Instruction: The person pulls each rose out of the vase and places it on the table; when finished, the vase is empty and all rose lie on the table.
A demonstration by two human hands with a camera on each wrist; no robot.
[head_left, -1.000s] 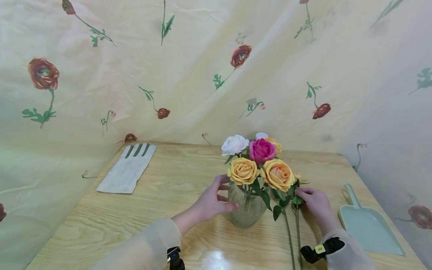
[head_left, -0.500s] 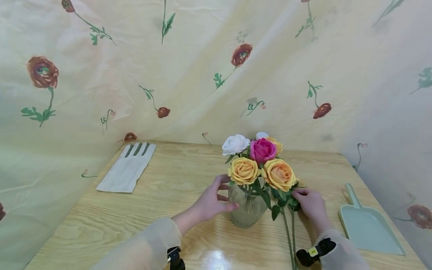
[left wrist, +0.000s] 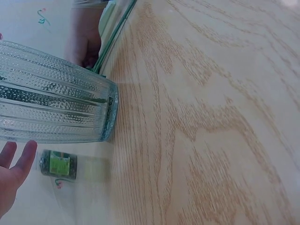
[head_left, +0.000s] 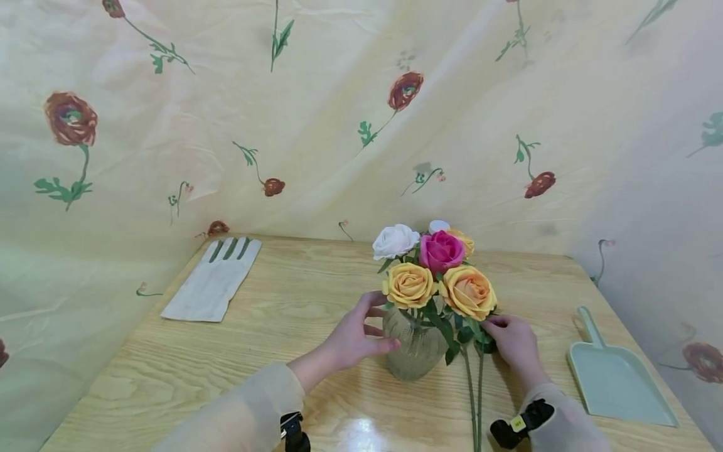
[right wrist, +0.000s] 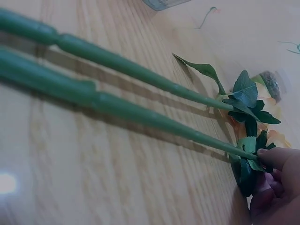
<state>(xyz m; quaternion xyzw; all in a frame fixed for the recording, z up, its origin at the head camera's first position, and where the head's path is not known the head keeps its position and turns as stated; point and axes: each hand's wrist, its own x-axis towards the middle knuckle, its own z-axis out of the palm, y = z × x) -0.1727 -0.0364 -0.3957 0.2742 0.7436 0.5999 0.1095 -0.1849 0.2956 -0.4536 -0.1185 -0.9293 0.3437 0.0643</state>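
Observation:
A ribbed clear glass vase point(head_left: 415, 351) stands on the wooden table, filled with white, magenta and yellow-orange roses point(head_left: 442, 251). My left hand point(head_left: 361, 329) holds the vase from its left side, thumb in front and fingers spread along the wall. In the left wrist view, fingertips point(left wrist: 29, 149) reach the glass. Right of the vase lie two long-stemmed roses point(head_left: 474, 389), their heads mostly hidden behind the vase's bouquet in the head view. My right hand point(head_left: 514, 342) pinches one stem just below its bloom, among the leaves, as the right wrist view shows; peach petals point(right wrist: 279, 138) appear beyond.
A pale green dustpan point(head_left: 618, 380) lies at the table's right side. At the back left is a whitish glove point(head_left: 211, 292). Behind the vase stands a dark jar with a green label point(left wrist: 59, 164). Flower-printed cloth point(head_left: 316, 125) hangs behind the table.
My right hand has moved left toward the vase, bringing the loose roses and their stems with it. The left hand has stayed at the vase.

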